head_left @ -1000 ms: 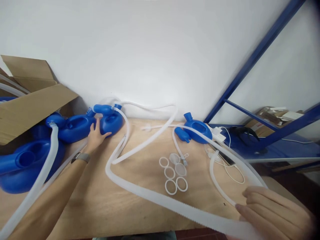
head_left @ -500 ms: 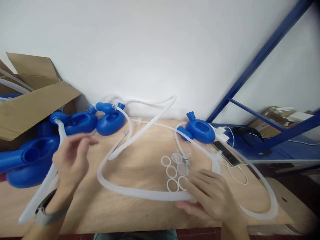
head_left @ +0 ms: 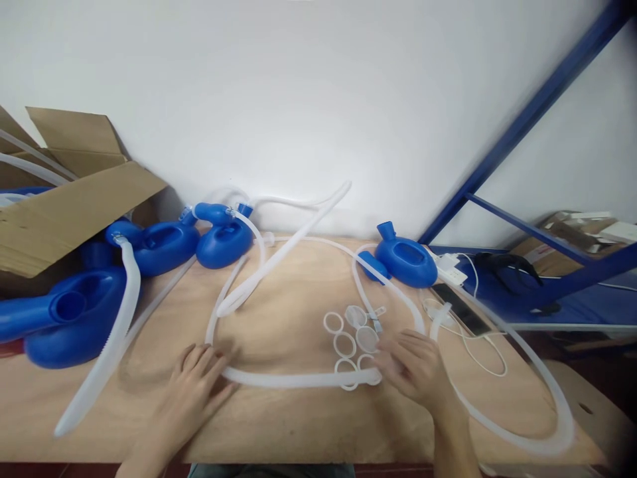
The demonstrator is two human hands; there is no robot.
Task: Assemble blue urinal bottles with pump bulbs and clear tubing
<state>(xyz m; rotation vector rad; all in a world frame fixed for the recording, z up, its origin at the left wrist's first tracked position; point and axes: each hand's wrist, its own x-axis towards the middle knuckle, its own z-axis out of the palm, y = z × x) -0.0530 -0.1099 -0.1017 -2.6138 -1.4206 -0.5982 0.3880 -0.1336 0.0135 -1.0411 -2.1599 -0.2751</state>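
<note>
A translucent white hose point(head_left: 298, 380) runs across the front of the wooden table. My left hand point(head_left: 192, 385) is at its left bend, fingers curled over the hose and thumb on the near side. By the hose's right end hovers my right hand point(head_left: 415, 368), its fingers bent and smeared by motion. Whether it touches the hose is unclear. Several white rings point(head_left: 344, 344) lie just left of the right hand, two with what looks like a filled centre, one being a clear disc point(head_left: 367, 339). Another stretch of hose point(head_left: 408, 302) passes behind the right hand.
Blue plastic urinal bottles point(head_left: 223, 244) stand at the left, with one bottle point(head_left: 405, 262) at the right back. An opened cardboard box point(head_left: 89, 206) is at far left. A phone point(head_left: 460, 309) with a white cable lies at right, near a blue metal frame point(head_left: 522, 126).
My left hand has come from beside the left bottles, right and down to the hose's bend. My right hand has shifted slightly upward, leaving the hose's end in sight.
</note>
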